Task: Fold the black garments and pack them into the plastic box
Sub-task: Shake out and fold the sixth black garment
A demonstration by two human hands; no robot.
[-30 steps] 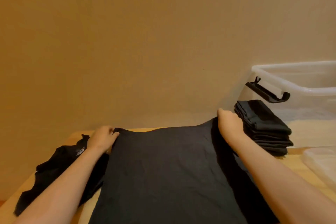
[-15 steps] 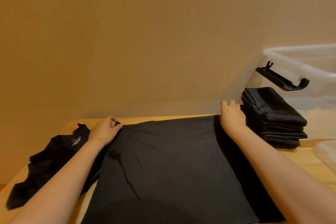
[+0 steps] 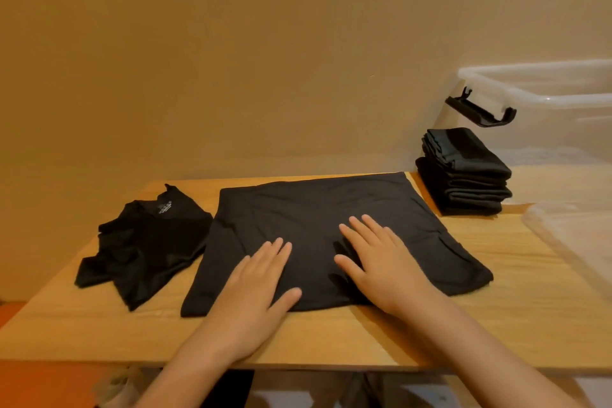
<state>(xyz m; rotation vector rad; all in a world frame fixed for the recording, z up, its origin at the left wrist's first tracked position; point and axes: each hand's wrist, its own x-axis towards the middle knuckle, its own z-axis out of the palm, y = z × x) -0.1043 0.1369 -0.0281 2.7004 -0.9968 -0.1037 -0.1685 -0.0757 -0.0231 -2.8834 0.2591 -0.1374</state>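
A black garment (image 3: 318, 209), folded over once, lies flat in the middle of the wooden table (image 3: 496, 325). My left hand (image 3: 261, 288) rests palm down on its near edge, fingers spread. My right hand (image 3: 381, 258) lies flat on the cloth just to the right, also spread. A crumpled black garment (image 3: 145, 242) with a neck label sits to the left. A stack of folded black garments (image 3: 463, 172) stands at the back right. The clear plastic box (image 3: 543, 99) with a black latch (image 3: 480, 111) stands behind the stack.
A clear plastic lid (image 3: 576, 242) lies at the table's right edge. A beige wall runs right behind the table. Bare wood shows along the table's front edge and between the garment and the lid.
Both hands let go of the garment's far edge and came back to its near part, now lying flat on it. The garment now lies folded shorter. The view tilted down.
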